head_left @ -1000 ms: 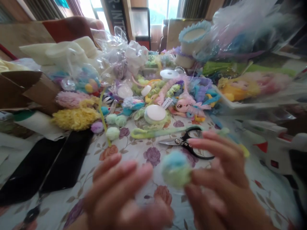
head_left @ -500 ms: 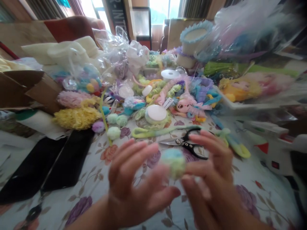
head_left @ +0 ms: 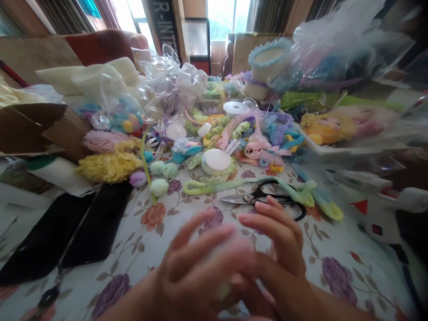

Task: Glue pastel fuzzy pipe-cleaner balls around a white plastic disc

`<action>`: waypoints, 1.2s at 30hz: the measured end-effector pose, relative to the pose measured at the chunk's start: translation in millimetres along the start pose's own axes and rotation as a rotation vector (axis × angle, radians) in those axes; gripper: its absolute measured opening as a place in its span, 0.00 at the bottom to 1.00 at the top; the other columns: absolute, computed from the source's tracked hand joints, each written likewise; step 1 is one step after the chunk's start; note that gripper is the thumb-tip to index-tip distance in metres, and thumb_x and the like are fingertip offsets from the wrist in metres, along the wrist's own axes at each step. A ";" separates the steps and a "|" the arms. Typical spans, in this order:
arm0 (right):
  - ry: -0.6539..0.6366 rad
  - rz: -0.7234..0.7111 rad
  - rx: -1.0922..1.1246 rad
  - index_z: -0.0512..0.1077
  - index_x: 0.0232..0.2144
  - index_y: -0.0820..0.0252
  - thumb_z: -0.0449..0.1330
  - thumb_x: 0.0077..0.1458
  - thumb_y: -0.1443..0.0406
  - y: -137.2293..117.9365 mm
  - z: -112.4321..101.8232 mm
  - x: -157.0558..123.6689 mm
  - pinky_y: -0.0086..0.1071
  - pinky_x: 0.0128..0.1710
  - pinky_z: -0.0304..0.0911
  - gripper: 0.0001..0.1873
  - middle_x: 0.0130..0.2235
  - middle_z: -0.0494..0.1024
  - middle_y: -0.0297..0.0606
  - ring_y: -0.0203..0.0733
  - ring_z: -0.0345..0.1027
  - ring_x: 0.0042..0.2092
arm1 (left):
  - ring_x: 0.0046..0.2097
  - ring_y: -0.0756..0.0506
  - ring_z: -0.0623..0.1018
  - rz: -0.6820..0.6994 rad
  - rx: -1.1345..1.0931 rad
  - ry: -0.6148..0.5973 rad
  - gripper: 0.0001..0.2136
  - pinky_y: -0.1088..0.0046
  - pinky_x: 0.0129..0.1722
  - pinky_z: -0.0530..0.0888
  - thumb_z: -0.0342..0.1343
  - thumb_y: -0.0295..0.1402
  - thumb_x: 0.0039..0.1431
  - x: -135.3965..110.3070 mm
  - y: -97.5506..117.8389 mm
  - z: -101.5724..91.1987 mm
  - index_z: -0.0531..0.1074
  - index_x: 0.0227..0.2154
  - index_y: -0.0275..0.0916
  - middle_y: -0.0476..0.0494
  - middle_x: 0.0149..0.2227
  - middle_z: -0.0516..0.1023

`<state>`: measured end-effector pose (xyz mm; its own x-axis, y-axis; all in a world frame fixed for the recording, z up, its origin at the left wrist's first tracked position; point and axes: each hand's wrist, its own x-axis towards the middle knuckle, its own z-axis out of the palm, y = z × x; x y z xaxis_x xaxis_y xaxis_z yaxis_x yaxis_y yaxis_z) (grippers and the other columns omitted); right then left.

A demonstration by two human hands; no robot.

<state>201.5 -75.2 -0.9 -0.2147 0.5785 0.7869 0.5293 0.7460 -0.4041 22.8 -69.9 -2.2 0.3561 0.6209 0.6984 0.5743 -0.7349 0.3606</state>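
Observation:
My left hand point(head_left: 203, 263) is blurred, its fingers curled over a small yellow-green and blue pom-pom. Only a pale patch of the pom-pom point(head_left: 224, 289) shows between the hands; the rest is covered. My right hand point(head_left: 281, 249) meets the left one from the other side, thumb and index finger at the pom-pom, the other fingers raised and bent. Just beyond the hands lie black-handled scissors point(head_left: 264, 198), blades pointing left. A yellow-green and blue fabric strip point(head_left: 227, 183) runs behind and across their handles.
Pale green pom-poms point(head_left: 159, 187) lie left of the strip. Behind are a white-topped spool point(head_left: 218, 161) and a pink doll piece point(head_left: 256, 150). A glue gun point(head_left: 377, 205) is at the right, a black phone-like slab point(head_left: 96, 227) at the left. Plastic bags point(head_left: 192, 80) crowd the back.
My hands have come closer together and lower. The left fingers have folded over the pom-pom, which was in plain sight before. The scissors and strip have stayed put on the cloth.

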 end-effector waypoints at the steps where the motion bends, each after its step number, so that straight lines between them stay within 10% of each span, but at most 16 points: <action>1: 0.003 -0.037 -0.002 0.68 0.29 0.53 0.54 0.58 0.67 0.2 1.7 -1.5 0.53 0.62 0.54 0.07 0.52 0.72 0.38 0.52 0.62 0.57 | 0.39 0.45 0.82 0.079 -0.054 -0.006 0.28 0.72 0.40 0.83 0.57 0.42 0.59 -2.4 2.3 2.1 0.62 0.63 0.51 0.52 0.39 0.83; 4: -0.069 -0.021 0.010 0.69 0.32 0.53 0.53 0.59 0.67 3.5 -2.9 2.0 0.51 0.63 0.53 0.07 0.53 0.72 0.39 0.52 0.61 0.59 | 0.39 0.45 0.82 0.193 -0.049 0.050 0.24 0.78 0.32 0.83 0.56 0.34 0.61 -10.2 7.6 -2.5 0.67 0.61 0.42 0.46 0.45 0.83; 9: 0.099 0.321 0.039 0.67 0.31 0.56 0.51 0.60 0.72 9.5 -12.4 16.9 0.48 0.61 0.53 0.08 0.53 0.68 0.43 0.50 0.60 0.59 | 0.42 0.47 0.82 -0.069 0.101 0.070 0.22 0.72 0.44 0.81 0.59 0.26 0.59 -1.3 -0.3 -12.1 0.69 0.56 0.49 0.47 0.45 0.82; 12: -0.056 0.192 0.087 0.68 0.33 0.57 0.54 0.57 0.72 6.7 -7.1 15.1 0.50 0.63 0.49 0.06 0.56 0.66 0.44 0.52 0.56 0.62 | 0.54 0.41 0.77 0.017 0.130 0.191 0.29 0.63 0.53 0.78 0.64 0.33 0.55 7.3 -3.8 -2.9 0.65 0.60 0.47 0.43 0.54 0.77; 16: -0.173 0.020 0.170 0.69 0.37 0.57 0.54 0.52 0.74 1.6 -4.8 9.0 0.50 0.64 0.48 0.11 0.56 0.66 0.44 0.54 0.53 0.63 | 0.49 0.47 0.80 0.285 0.054 -0.015 0.16 0.78 0.46 0.79 0.48 0.34 0.67 -2.4 4.5 -2.2 0.70 0.55 0.44 0.46 0.52 0.79; 26: -0.001 0.301 0.114 0.66 0.31 0.57 0.51 0.61 0.72 7.4 -7.6 14.6 0.44 0.59 0.53 0.08 0.51 0.67 0.43 0.46 0.59 0.58 | 0.45 0.45 0.79 -0.173 0.010 0.081 0.14 0.70 0.46 0.76 0.51 0.21 0.61 7.2 -6.9 -9.5 0.75 0.46 0.40 0.44 0.43 0.81; 32: -0.086 0.349 0.155 0.69 0.30 0.57 0.55 0.61 0.68 15.5 3.3 14.1 0.44 0.57 0.53 0.07 0.51 0.67 0.42 0.47 0.60 0.57 | 0.21 0.54 0.66 -0.306 -0.231 0.048 0.14 0.78 0.24 0.64 0.43 0.16 0.50 13.2 -13.5 -3.2 0.62 0.15 0.37 0.54 0.17 0.64; 36: -0.045 0.467 0.280 0.68 0.27 0.58 0.55 0.62 0.65 23.7 7.0 16.7 0.41 0.54 0.56 0.10 0.47 0.68 0.41 0.46 0.63 0.55 | 0.21 0.54 0.61 -0.679 -0.427 -0.016 0.11 0.76 0.21 0.57 0.46 0.22 0.51 16.5 -20.3 -3.1 0.65 0.17 0.37 0.53 0.17 0.61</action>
<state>204.7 -45.5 -0.7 -0.0474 0.8781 0.4761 0.3392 0.4625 -0.8192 14.7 -45.7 3.9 0.0424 0.9713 0.2341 0.3386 -0.2344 0.9113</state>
